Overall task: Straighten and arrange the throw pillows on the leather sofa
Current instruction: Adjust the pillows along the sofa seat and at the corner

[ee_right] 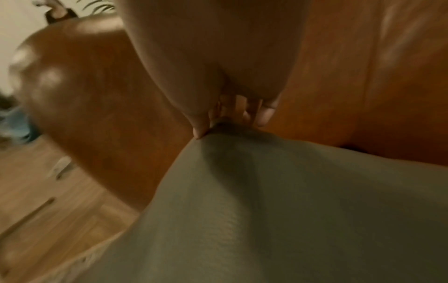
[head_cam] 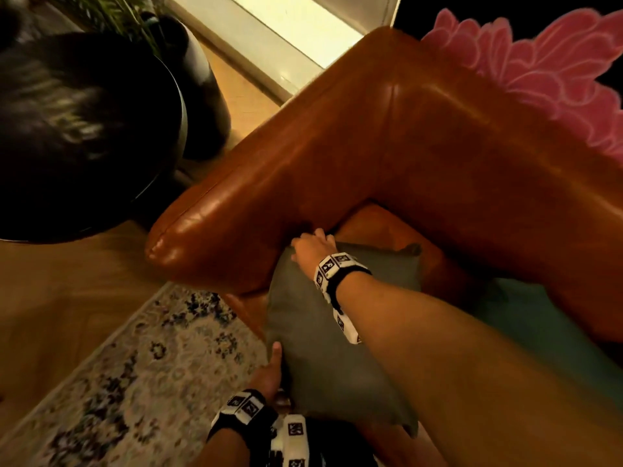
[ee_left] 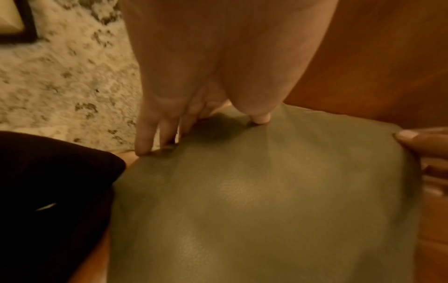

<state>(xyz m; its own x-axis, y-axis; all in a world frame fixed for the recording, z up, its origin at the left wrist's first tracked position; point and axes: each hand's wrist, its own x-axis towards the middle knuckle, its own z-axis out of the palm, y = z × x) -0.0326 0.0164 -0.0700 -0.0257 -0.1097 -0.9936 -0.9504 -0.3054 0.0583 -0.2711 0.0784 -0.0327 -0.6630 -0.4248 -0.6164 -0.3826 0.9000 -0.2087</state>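
Observation:
An olive-green throw pillow [head_cam: 317, 335] lies on the seat of the brown leather sofa [head_cam: 387, 156], against its armrest. My right hand [head_cam: 312, 246] pinches the pillow's far corner [ee_right: 218, 124] between thumb and fingers, close to the armrest. My left hand [head_cam: 271, 369] grips the near corner, with the thumb on top of the pillow [ee_left: 259, 191] and the fingers [ee_left: 145, 141] over its edge. A teal pillow [head_cam: 526, 318] sits on the seat to the right, partly hidden by my right forearm.
A dark round side table [head_cam: 84, 146] with a plant stands left of the armrest. A patterned rug [head_cam: 135, 365] and wood floor [head_cam: 60, 298] lie in front of the sofa. A pink flower-shaped cushion [head_cam: 546, 72] shows behind the backrest.

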